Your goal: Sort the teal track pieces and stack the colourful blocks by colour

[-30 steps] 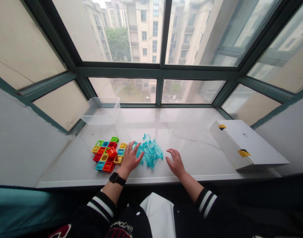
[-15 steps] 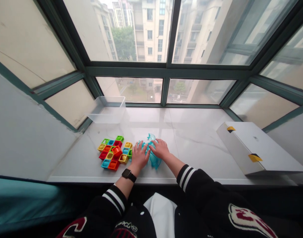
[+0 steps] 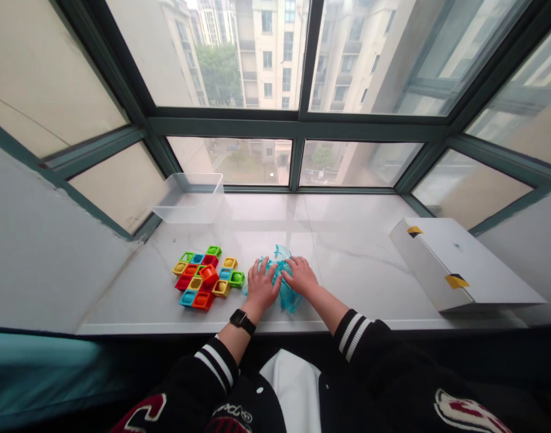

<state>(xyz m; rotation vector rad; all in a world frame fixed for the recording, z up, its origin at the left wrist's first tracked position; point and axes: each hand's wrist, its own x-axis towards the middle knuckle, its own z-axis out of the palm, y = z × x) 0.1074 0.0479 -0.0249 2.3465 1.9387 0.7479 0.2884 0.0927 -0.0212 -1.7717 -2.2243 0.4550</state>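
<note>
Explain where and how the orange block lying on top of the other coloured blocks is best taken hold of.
I'd pinch the orange block by two opposite outer walls, coming from above. It sits askew on top of the coloured blocks, so its walls look raised above its neighbours. The left hand is nearer.

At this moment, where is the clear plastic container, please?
In the head view, the clear plastic container stands at the back left of the windowsill, by the window frame, behind the coloured blocks.
</note>
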